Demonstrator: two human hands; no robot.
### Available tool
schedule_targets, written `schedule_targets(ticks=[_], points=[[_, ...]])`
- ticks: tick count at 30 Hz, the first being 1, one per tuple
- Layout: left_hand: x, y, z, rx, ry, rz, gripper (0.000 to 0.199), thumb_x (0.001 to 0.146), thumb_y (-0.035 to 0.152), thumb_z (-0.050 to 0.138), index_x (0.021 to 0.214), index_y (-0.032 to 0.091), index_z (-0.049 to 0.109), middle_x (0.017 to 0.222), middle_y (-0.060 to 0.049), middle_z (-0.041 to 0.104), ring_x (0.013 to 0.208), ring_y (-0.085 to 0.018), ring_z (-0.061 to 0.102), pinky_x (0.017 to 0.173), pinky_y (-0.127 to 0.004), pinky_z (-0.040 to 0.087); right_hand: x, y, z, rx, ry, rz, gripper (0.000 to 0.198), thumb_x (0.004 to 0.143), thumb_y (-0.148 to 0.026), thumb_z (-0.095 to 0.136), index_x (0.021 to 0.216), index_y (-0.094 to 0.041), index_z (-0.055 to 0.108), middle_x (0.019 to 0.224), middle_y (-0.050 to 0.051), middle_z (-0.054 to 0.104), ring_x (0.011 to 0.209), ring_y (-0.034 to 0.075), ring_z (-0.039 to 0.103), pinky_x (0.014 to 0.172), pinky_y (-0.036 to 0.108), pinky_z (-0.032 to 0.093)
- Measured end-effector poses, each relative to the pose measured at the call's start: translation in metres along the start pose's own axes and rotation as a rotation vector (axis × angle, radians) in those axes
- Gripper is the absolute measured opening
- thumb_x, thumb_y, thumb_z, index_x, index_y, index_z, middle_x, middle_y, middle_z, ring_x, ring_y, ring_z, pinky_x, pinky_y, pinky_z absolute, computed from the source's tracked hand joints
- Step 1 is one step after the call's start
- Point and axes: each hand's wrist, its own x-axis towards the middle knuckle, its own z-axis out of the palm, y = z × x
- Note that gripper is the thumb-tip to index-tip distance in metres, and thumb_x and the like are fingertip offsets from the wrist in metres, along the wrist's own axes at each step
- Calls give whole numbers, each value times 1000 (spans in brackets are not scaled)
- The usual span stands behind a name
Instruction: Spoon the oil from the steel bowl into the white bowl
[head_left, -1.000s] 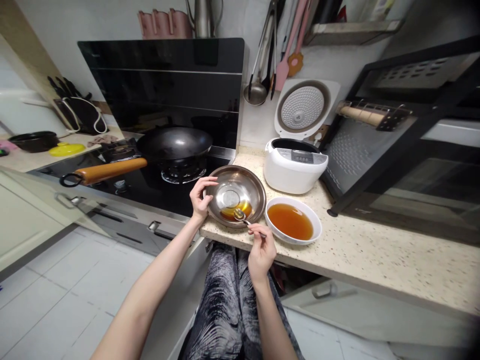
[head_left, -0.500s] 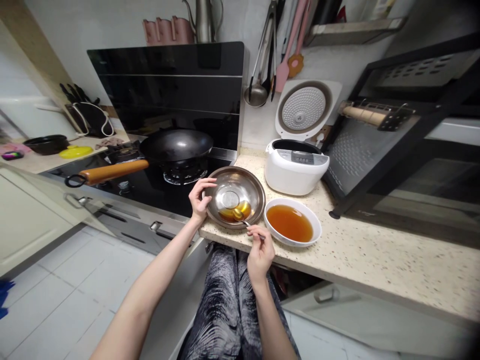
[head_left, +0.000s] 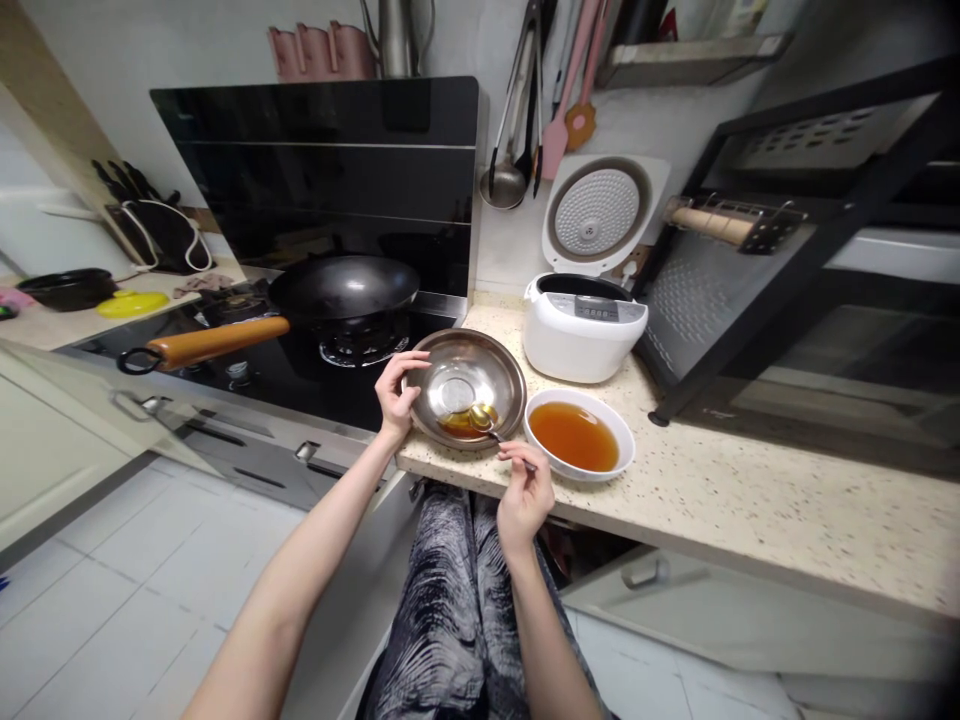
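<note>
Counter, left hand gripping metal bowl (tilted), right hand holding spoon

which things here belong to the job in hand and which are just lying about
In use:
metal bowl, left hand at its rim
spoon, held in the right hand
amber liquid in that bowl
probably the white bowl close by

Seemingly just there:
wok
rice cooker
yellow lid
pink cups
</note>
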Motion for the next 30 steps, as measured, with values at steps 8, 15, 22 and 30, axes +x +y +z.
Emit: schedule_targets(ticks=[8,15,22,30], points=[[1,2,1,-9,-7,2,30,71,24,54,90,20,77,107,-9,75,105,-32,67,95,-48,52,7,-10,-2,9,20,-27,17,104,-23,50,92,-22,63,90,3,70,86,17,68,82,34,55],[1,3,2,14,-10,-28,28,74,25,54,90,21,77,107,-9,75,106,-32,67,96,-49,52,11,-12,-5,-19,23,-43,17,104,-25,50,93,-22,62,89,4,70,85,17,68,82,35,56],[1,1,0,5,-20,-9,31,73,23,53,91,21,78,108,-8,76,106,-31,67,96,-47,51,13,-17,-5,-1,29,-73,15,103,-21,51,94,-22,62,89,3,70,83,16,68,80,34,55],[1,2,1,41,-26,-16,28,76,27,53,90,20,77,107,-9,75,106,-31,67,96,-47,51,15,-20,-6,-14,40,-72,15,104,-24,51,94,-22,62,89,3,70,83,17,68,77,34,57]])
